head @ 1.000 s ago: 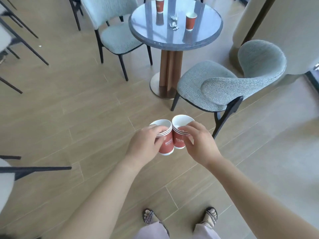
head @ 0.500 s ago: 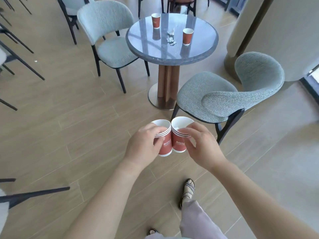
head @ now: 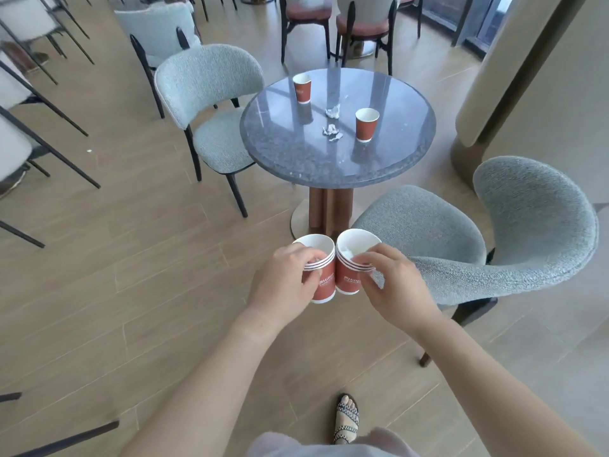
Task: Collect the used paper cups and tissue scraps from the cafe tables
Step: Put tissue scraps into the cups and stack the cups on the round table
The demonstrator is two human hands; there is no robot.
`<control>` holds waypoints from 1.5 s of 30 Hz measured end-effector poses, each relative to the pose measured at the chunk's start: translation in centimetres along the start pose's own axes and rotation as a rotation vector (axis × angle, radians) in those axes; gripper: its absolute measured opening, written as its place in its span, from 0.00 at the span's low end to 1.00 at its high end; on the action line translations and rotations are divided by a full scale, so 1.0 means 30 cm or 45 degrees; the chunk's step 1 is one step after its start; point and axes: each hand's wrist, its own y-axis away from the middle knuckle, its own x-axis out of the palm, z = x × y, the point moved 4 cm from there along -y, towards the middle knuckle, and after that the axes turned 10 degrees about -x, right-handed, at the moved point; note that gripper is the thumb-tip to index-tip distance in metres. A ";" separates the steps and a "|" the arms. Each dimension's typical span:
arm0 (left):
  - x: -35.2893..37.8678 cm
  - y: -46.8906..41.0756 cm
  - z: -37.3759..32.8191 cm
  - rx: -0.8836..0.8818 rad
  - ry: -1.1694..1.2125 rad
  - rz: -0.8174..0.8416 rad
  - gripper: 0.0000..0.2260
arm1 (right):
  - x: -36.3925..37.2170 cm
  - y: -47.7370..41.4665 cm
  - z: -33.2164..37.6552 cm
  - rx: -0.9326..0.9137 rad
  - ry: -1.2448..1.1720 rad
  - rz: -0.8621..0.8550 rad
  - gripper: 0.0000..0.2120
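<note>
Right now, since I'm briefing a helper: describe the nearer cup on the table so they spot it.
Find the round grey table between grey chairs. Two red cups stand on it, tissue scraps between them. Yours is the right cup, nearer us; the left cup stands farther back.

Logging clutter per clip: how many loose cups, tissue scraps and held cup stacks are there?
Loose cups on the round table: 2, far cup, near cup.
Tissue scraps: 2, far scrap, near scrap.
Held cup stacks: 2, left stack in left hand, right stack in right hand.
Total: 6.
</note>
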 end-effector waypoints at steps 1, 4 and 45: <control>0.006 -0.038 -0.001 -0.016 0.001 -0.011 0.09 | 0.001 -0.041 -0.028 -0.014 -0.002 0.005 0.11; 0.015 -0.134 0.025 -0.068 0.018 -0.013 0.08 | 0.020 -0.152 -0.096 -0.025 -0.020 0.006 0.11; 0.111 -1.967 0.434 0.085 -0.460 0.315 0.06 | 0.536 -1.605 -0.888 0.387 0.250 0.400 0.09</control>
